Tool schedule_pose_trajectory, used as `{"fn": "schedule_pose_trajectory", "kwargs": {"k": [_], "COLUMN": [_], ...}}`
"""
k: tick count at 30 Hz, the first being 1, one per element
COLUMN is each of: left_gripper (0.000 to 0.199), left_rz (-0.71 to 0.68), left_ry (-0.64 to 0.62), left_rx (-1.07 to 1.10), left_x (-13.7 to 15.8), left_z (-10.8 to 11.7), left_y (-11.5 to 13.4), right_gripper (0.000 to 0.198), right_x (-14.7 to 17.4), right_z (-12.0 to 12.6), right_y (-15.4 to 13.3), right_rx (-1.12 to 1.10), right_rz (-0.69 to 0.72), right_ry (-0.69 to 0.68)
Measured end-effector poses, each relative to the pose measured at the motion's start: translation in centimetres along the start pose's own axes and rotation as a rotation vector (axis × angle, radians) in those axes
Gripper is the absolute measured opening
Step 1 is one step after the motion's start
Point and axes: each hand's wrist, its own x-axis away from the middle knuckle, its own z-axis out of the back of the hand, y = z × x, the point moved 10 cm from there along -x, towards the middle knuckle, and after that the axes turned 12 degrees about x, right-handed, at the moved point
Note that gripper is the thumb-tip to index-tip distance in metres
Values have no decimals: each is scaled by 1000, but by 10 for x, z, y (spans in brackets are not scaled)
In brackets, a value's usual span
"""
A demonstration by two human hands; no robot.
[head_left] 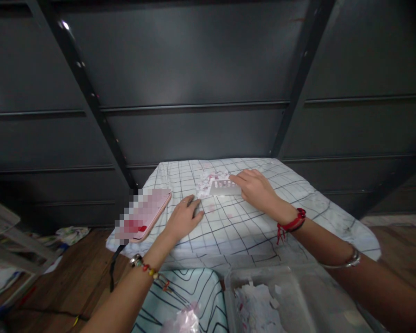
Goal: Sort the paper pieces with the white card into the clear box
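My right hand (258,189) pinches the right end of a flat grey strip (225,188) with a row of small white marks or slots along its upper part. The strip's exact kind cannot be made out. Just behind and left of it lies a loose pile of small white and pinkish paper-like scraps (204,182). My left hand (185,216) rests on the checked cloth (215,231), fingers apart and holding nothing, its fingertips close to the pile. Left of that hand lies a pink-edged phone (145,215), its screen blurred out.
Close to me stands a clear plastic box (294,296) with white scraps inside. Beside it is a pale blue, black-lined surface (201,286) bearing a crinkled clear bag (182,321). A dark panelled wall (194,134) rises behind the table; a whitish frame (17,245) stands at left.
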Motion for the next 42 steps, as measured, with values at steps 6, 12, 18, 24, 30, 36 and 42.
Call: {"fn": "schedule_pose_trajectory", "kwargs": {"k": [6,12,18,24,30,36,42], "left_gripper": [39,42,41,43,42,43,43], "left_rz": [-2,8,-15,10,-17,-6,15], "left_ry": [11,26,41,28,44,35,23], "left_rx": [5,26,40,30,33,23,8], "left_x": [0,0,-1,0,0,-1,0], "left_z": [0,1,3,2,2,1,2], "left_y": [0,-2,0,-1,-1,-2,-2], "right_gripper": [45,49,41,44,47,48,49], "right_x": [0,-3,4,-3,-1,2,3], "right_z": [2,-3,5,0,0,9,4], "right_y": [-1,-12,7,-4,-8,-3,-8], "right_rx": [-30,-94,-84,-27,-49,-50,-126], "right_rz": [-13,56,-8,-3,30,16,33], "right_ry": [15,-33,-12,8,-11,7,-20]}}
